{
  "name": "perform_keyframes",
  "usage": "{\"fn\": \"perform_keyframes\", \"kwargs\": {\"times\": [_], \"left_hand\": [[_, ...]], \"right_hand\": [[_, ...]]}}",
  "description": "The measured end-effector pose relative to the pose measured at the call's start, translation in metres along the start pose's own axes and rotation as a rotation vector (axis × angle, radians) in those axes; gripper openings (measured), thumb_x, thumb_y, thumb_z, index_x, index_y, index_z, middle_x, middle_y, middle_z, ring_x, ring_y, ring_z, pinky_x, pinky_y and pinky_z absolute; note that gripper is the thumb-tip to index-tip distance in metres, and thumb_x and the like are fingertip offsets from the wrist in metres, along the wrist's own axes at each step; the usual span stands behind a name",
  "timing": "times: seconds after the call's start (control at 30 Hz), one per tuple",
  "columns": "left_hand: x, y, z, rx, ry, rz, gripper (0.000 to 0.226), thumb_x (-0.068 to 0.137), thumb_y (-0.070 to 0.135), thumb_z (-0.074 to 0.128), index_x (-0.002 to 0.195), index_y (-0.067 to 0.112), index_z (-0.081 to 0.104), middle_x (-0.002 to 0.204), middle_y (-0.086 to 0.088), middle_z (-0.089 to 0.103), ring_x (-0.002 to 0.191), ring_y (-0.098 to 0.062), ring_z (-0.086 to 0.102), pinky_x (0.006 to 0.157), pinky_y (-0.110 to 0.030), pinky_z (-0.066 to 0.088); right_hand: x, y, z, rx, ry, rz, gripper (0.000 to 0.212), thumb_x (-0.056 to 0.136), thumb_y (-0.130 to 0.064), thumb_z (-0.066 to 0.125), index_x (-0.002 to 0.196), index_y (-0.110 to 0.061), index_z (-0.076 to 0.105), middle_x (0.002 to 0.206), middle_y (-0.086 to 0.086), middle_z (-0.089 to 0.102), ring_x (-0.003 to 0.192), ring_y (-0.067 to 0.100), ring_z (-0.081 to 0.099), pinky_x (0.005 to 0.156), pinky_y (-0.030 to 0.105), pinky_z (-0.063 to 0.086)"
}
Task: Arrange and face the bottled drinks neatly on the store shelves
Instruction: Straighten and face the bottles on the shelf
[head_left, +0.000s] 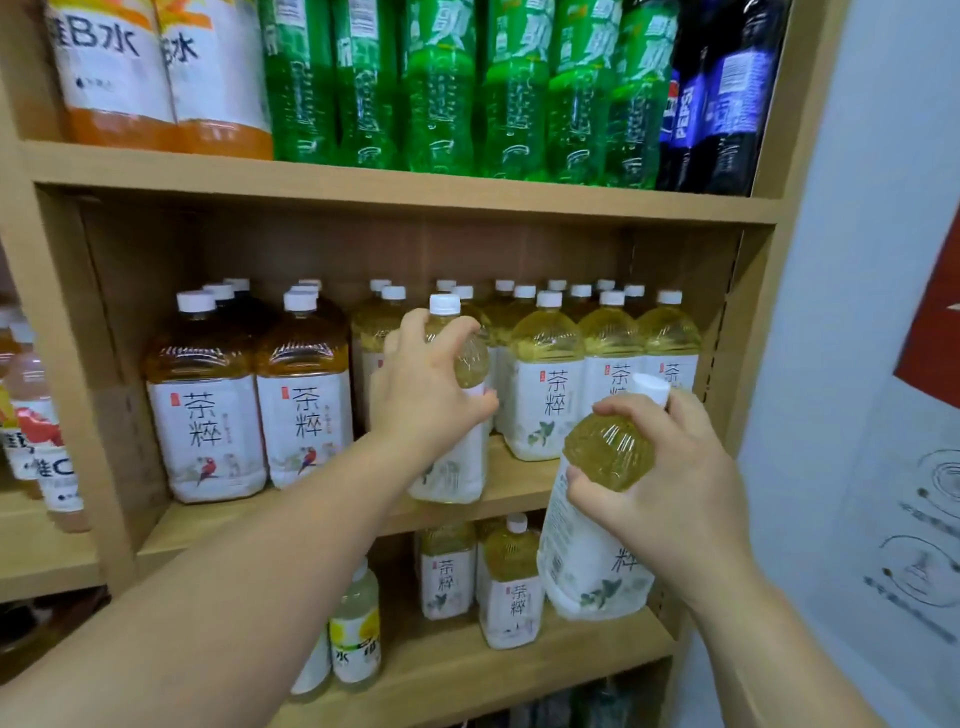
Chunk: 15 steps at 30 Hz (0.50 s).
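1. The left hand (426, 384) is closed round the shoulder of the left bottle (452, 467), fingers curled over it just under the cap. The bottle hangs straight down from the grip, upright, with its base at the front lip of the shelf (234, 525).
2. The right hand (670, 478) clasps the right bottle (587, 561) by the shoulder too. The body runs down and left from the grip and the cap tips up and right. It is held in the air, clear of every board.
3. The move likely turns on the bare strip of shelf up and left of the right grip, between the left bottle and the row (545, 395) behind it. The right hand is the nearer one. The right bottle's long axis is tilted, so I judge it must come upright before it is set down.
4. The left wrist covers most of the left bottle's label, so its facing cannot be told, nor whether its base sits fully on the board. The right bottle's label shows only part of one character, turned aside
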<state>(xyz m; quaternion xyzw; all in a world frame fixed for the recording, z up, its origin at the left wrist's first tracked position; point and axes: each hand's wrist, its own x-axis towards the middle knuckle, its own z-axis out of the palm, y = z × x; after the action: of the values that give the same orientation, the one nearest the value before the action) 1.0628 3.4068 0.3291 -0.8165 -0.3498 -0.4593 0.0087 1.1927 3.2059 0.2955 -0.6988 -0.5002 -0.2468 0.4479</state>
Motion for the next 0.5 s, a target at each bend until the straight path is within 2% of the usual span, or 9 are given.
{"fn": "perform_keyframes", "kwargs": {"times": [0.07, 0.17, 0.27, 0.37, 0.43, 0.5], "left_hand": [[0.005, 0.001, 0.013, 0.031, -0.017, -0.013, 0.07, 0.075, 0.057, 0.077, 0.137, 0.046, 0.046, 0.151, -0.001, 0.033, 0.138, -0.027, 0.035, 0.089, -0.041, 0.05], [0.016, 0.001, 0.022, 0.071, -0.028, -0.024, 0.079, 0.073, 0.069, 0.075, 0.141, 0.046, 0.043, 0.15, -0.004, 0.036, 0.135, -0.029, 0.038, 0.089, -0.042, 0.05], [0.017, -0.006, 0.021, 0.077, -0.094, 0.002, 0.093, 0.071, 0.076, 0.073, 0.149, 0.049, 0.032, 0.157, -0.005, 0.028, 0.14, -0.032, 0.035, 0.097, -0.046, 0.05], [0.003, -0.024, 0.019, 0.015, -0.129, 0.077, 0.1, 0.076, 0.064, 0.077, 0.155, 0.054, 0.017, 0.165, -0.002, 0.013, 0.15, -0.03, 0.025, 0.106, -0.046, 0.046], [-0.007, -0.032, 0.02, -0.012, -0.166, 0.088, 0.107, 0.077, 0.055, 0.081, 0.155, 0.059, 0.007, 0.167, 0.003, 0.001, 0.153, -0.029, 0.021, 0.103, -0.04, 0.049], [-0.008, -0.032, 0.023, -0.011, -0.165, 0.085, 0.111, 0.076, 0.052, 0.084, 0.154, 0.06, 0.005, 0.167, 0.005, -0.004, 0.153, -0.029, 0.023, 0.103, -0.039, 0.049]], "right_hand": [[0.003, 0.006, 0.004, 0.001, 0.001, 0.007, 0.058, 0.061, -0.056, 0.077, 0.114, -0.047, 0.055, 0.101, -0.012, 0.046, 0.08, 0.012, 0.054, 0.059, 0.034, 0.054], [0.007, 0.013, 0.01, 0.011, 0.004, 0.02, 0.057, 0.061, -0.058, 0.076, 0.113, -0.049, 0.054, 0.1, -0.014, 0.043, 0.081, 0.008, 0.052, 0.057, 0.026, 0.047], [0.006, 0.022, 0.016, 0.012, -0.016, 0.026, 0.056, 0.061, -0.06, 0.074, 0.112, -0.051, 0.053, 0.098, -0.016, 0.041, 0.079, 0.004, 0.049, 0.056, 0.022, 0.043], [0.008, 0.029, 0.024, 0.019, -0.029, 0.048, 0.053, 0.061, -0.059, 0.074, 0.111, -0.05, 0.056, 0.097, -0.017, 0.04, 0.081, 0.005, 0.048, 0.057, 0.019, 0.038], [0.012, 0.03, 0.03, 0.006, -0.049, 0.059, 0.053, 0.061, -0.058, 0.074, 0.111, -0.049, 0.058, 0.098, -0.015, 0.042, 0.083, 0.007, 0.049, 0.058, 0.019, 0.037], [0.017, 0.028, 0.035, 0.003, -0.061, 0.059, 0.053, 0.062, -0.056, 0.077, 0.111, -0.047, 0.059, 0.1, -0.013, 0.044, 0.084, 0.009, 0.052, 0.058, 0.02, 0.038]]}}
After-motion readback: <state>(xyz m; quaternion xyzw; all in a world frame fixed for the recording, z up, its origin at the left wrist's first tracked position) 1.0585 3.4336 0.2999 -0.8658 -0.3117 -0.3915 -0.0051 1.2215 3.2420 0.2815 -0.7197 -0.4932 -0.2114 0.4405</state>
